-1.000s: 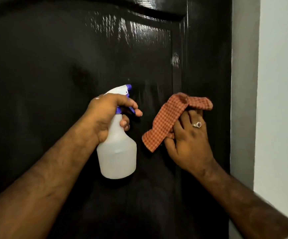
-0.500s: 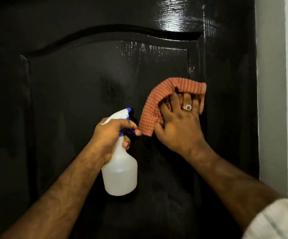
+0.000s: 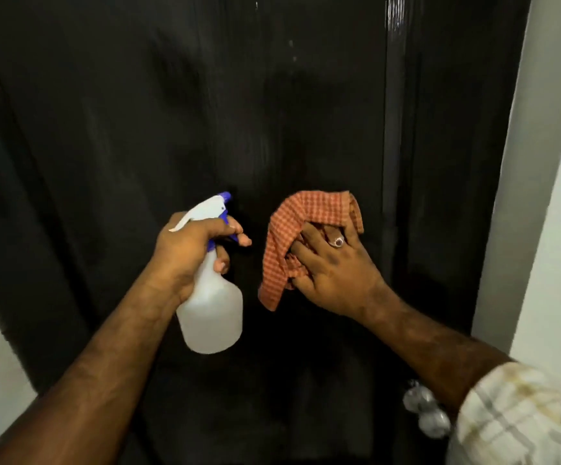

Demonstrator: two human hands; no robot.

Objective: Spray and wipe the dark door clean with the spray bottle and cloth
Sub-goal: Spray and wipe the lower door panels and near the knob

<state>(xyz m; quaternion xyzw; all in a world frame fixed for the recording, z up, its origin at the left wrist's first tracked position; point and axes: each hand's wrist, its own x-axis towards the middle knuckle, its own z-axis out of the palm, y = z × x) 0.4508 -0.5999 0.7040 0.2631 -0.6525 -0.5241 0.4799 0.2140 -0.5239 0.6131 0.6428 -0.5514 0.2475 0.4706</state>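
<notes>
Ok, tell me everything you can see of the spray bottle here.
The spray bottle is translucent white plastic with a rounded body narrowing to a slim neck, topped by a white spray head with a blue nozzle tip and blue trigger. It is held roughly upright in front of the door, nozzle pointing toward it. The left hand grips the neck, a finger over the trigger. The liquid level cannot be told.

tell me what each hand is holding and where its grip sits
The left hand holds the spray bottle by its neck, a finger on the blue trigger. The right hand presses the checked cloth against the door, fingers on its middle.
</notes>
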